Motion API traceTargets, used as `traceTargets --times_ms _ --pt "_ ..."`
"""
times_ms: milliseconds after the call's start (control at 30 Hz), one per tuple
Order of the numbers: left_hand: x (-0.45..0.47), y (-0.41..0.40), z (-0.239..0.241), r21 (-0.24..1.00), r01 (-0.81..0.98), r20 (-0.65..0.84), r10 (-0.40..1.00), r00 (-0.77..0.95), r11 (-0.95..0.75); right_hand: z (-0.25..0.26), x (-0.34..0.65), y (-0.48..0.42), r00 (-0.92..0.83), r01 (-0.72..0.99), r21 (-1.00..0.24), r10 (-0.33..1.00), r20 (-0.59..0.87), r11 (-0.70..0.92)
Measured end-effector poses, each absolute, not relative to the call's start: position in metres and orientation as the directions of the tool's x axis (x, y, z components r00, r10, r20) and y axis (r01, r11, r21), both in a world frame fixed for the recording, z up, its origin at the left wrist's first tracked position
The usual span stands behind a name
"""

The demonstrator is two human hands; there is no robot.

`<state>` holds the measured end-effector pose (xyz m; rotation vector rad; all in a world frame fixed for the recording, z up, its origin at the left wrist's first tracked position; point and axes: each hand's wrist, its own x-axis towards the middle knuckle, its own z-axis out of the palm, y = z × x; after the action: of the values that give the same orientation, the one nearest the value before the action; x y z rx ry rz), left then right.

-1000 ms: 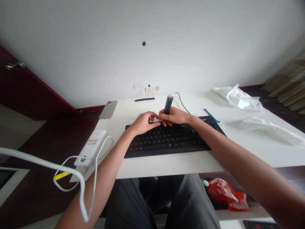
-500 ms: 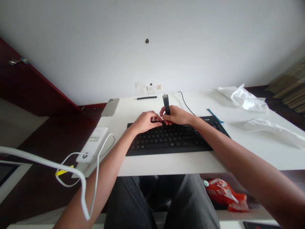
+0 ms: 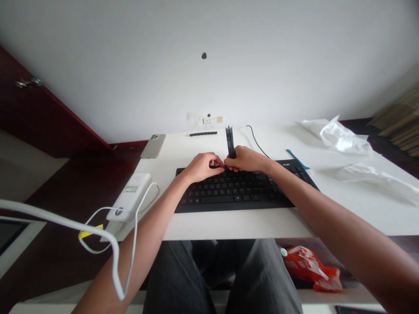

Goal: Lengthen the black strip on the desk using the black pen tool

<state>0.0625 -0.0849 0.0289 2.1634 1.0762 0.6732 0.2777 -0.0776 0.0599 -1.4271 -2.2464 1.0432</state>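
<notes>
On the white table lies a black keyboard (image 3: 218, 199), long side toward me. My right hand (image 3: 244, 158) is closed around a black, bar-shaped tool (image 3: 230, 141) and holds it nearly upright over the keyboard's back rows. The tool's lower end is hidden by my fingers. Close on its left, my left hand (image 3: 203, 167) rests at the back edge of the keys, thumb and fingertips drawn together. Whatever lies between those fingertips is too small to make out.
A row of small black pieces (image 3: 203, 134) lies near the wall. A phone (image 3: 153, 146) and a white power bank (image 3: 131, 196) with a white cable (image 3: 98, 231) are at left. At right are a thin blue tool (image 3: 297, 159) and crumpled white plastic (image 3: 343, 136).
My right hand's fingers have closed in tighter round the black tool, which stands slightly lower. My left hand has barely moved. The whole view has shifted a little.
</notes>
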Motion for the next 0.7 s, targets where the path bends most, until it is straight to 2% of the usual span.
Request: traceTargets --times_ms 300,500,700 --pt "0.061 -0.083 0.027 0.672 0.549 0.184 0.83 0.526 -0.497 0.041 0.265 -0.076 -0.322 0.746 -0.608 0.946 0.031 0.274" --pt "0.06 -0.082 0.025 0.723 0.481 0.201 0.817 0.54 -0.496 0.031 0.262 -0.074 -0.341 0.653 -0.699 0.937 0.074 0.293" --pt "0.062 -0.083 0.024 0.753 0.452 0.206 0.824 0.528 -0.478 0.029 0.262 -0.074 -0.312 0.65 -0.709 0.947 0.078 0.272"
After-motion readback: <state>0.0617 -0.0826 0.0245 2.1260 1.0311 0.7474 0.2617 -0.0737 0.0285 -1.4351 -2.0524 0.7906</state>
